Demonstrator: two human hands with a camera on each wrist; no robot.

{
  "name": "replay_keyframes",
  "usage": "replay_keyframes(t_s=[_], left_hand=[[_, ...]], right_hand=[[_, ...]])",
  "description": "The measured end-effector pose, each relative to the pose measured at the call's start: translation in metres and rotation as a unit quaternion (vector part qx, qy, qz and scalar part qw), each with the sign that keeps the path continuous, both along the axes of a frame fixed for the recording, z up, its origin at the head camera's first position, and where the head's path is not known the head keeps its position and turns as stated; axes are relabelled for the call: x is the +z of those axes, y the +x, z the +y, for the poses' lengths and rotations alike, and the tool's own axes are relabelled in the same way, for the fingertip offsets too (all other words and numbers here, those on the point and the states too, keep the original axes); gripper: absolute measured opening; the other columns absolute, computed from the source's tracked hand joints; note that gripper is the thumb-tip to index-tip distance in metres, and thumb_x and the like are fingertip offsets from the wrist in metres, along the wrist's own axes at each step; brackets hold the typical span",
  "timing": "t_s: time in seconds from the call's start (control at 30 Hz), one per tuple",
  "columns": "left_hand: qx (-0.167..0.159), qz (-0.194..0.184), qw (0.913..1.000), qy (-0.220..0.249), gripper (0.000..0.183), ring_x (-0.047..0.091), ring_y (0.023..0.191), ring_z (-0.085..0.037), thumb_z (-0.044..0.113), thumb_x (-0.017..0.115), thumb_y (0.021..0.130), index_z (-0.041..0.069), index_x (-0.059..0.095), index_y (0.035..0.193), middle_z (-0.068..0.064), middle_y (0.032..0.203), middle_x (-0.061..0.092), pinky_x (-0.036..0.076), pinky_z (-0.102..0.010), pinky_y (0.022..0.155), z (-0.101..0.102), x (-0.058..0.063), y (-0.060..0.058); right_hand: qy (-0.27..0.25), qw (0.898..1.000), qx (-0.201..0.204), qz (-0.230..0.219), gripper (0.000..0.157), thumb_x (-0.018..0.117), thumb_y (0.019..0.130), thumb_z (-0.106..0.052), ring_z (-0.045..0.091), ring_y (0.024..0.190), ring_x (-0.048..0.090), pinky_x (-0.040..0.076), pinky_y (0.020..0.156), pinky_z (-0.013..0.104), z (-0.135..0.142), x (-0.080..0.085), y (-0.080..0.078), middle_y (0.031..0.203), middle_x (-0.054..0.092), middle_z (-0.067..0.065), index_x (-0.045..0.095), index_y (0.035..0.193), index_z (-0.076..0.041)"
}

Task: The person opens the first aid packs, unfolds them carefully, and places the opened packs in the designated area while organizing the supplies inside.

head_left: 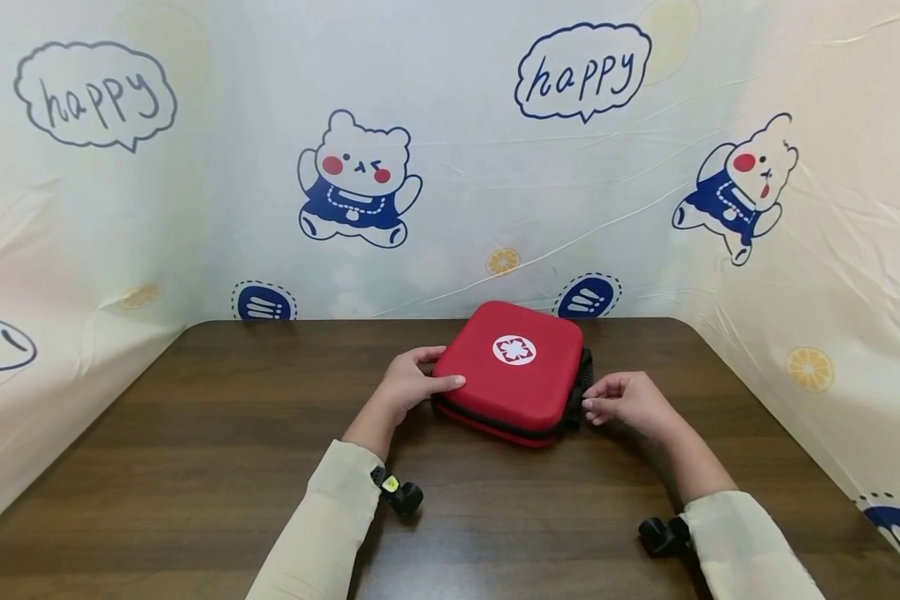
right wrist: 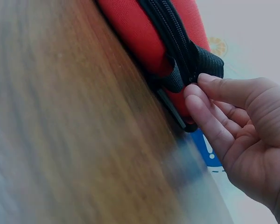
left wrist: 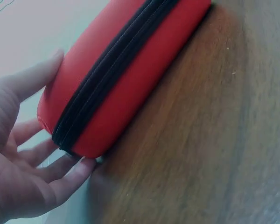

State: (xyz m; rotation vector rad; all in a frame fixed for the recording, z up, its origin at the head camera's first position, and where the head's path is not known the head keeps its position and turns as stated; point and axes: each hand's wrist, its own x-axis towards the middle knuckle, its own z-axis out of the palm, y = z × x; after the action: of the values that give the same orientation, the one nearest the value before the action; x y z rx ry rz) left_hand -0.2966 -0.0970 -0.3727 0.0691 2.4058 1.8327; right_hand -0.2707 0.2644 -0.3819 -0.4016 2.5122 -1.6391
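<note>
Gripping: the left hand held the first-aid case by its left corner.
Zipper slider: the right hand pinched it beside the black strap.
Table: the case sat near its far edge; wood stretched wide to the left and nearer side.
Views: only the right wrist's showed zipper teeth; only the head's, the white emblem.

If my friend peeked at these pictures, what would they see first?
Probably the bright red case on the brown table, between the left hand and right hand. Next, perhaps the winking bear printed on the pale sheet behind the table.
</note>
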Motion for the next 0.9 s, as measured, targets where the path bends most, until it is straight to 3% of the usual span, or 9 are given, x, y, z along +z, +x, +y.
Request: replay_keyframes(t_s=[0.17, 0.3, 0.4, 0.63, 0.73, 0.9], left_hand=[[0.071, 0.005, 0.9974, 0.007, 0.061, 0.059, 0.106, -0.027, 0.031, 0.082, 0.079, 0.011, 0.058, 0.131, -0.011, 0.129, 0.057, 0.058, -0.038, 0.076, 0.002, 0.001, 0.001], [0.105, 0.006, 0.9943, 0.017, 0.056, 0.058, 0.108, -0.029, 0.029, 0.076, 0.085, 0.009, 0.053, 0.133, -0.013, 0.133, 0.053, 0.059, -0.037, 0.074, 0.006, -0.001, 0.0], [0.112, 0.014, 0.9936, 0.005, 0.064, 0.056, 0.111, -0.029, 0.031, 0.077, 0.085, 0.01, 0.049, 0.137, -0.013, 0.136, 0.05, 0.058, -0.039, 0.078, 0.01, -0.003, 0.0], [0.102, 0.055, 0.9874, -0.108, 0.097, 0.045, 0.124, -0.028, 0.046, 0.083, 0.07, 0.014, 0.036, 0.148, -0.009, 0.141, 0.045, 0.054, -0.047, 0.087, 0.022, -0.003, 0.003], [0.104, 0.057, 0.9864, -0.113, 0.098, 0.044, 0.125, -0.028, 0.044, 0.084, 0.069, 0.016, 0.035, 0.149, -0.009, 0.142, 0.044, 0.054, -0.048, 0.086, 0.026, -0.002, 0.005], [0.1, 0.039, 0.9909, -0.082, 0.098, 0.041, 0.127, -0.029, 0.037, 0.085, 0.07, 0.017, 0.032, 0.15, -0.009, 0.143, 0.041, 0.054, -0.048, 0.087, 0.029, -0.002, 0.004]], right_hand=[[-0.008, 1.0, 0.017, -0.013, 0.018, 0.072, 0.085, -0.001, 0.024, 0.07, 0.069, 0.059, 0.068, 0.037, -0.011, 0.002, 0.002, 0.084, 0.07, 0.018, 0.067, 0.097, 0.013], [-0.014, 0.999, 0.04, -0.02, 0.019, 0.072, 0.086, -0.002, 0.025, 0.071, 0.069, 0.059, 0.068, 0.038, -0.02, 0.004, 0.004, 0.086, 0.07, 0.02, 0.067, 0.098, 0.012], [-0.015, 0.998, 0.05, -0.026, 0.02, 0.071, 0.087, -0.003, 0.026, 0.072, 0.069, 0.059, 0.069, 0.038, -0.023, 0.005, 0.006, 0.087, 0.07, 0.021, 0.067, 0.1, 0.012], [-0.013, 0.998, 0.048, -0.025, 0.019, 0.072, 0.086, -0.003, 0.026, 0.071, 0.069, 0.059, 0.068, 0.039, -0.023, 0.003, 0.005, 0.086, 0.07, 0.021, 0.068, 0.099, 0.011], [-0.009, 0.999, 0.047, -0.019, 0.018, 0.072, 0.086, -0.002, 0.027, 0.07, 0.069, 0.059, 0.068, 0.039, -0.024, 0.002, 0.004, 0.085, 0.07, 0.021, 0.069, 0.097, 0.011], [0.005, 0.999, 0.036, -0.009, 0.014, 0.072, 0.085, -0.001, 0.027, 0.069, 0.069, 0.059, 0.066, 0.038, -0.021, 0.003, 0.004, 0.083, 0.07, 0.02, 0.069, 0.094, 0.009]])
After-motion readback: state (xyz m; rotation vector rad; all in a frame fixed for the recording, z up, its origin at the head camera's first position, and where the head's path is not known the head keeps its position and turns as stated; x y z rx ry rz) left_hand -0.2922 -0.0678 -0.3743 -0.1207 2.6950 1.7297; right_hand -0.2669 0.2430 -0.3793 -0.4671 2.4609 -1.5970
